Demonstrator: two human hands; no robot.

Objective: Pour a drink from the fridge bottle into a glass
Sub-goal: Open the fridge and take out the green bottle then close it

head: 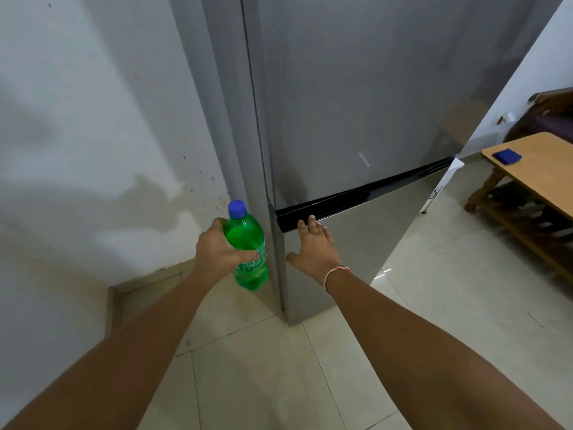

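Green plastic bottle (248, 246), one of them, is sitting in your left hand (217, 249), long axis close to upright, blue cap (237, 209) pointing up and leaning slightly left. You're gripping it around the middle: the body is lying between your thumb, which is curling across the near face of the label, and your fingers, which are wrapping round the far side and are mostly hidden. Cap, shoulder and base are sticking out clear of the grip. The bottle is hanging in the air just left of the grey fridge (356, 119), near its left edge, above the tiled floor (279, 367).

Your right hand (313, 246) is lying flat on the lower fridge door, fingers straight and slightly spread, tips touching the black gap between the two doors. Both doors are looking closed.

One wooden table (533, 178) is standing far right, one blue cloth (507, 156) on top.
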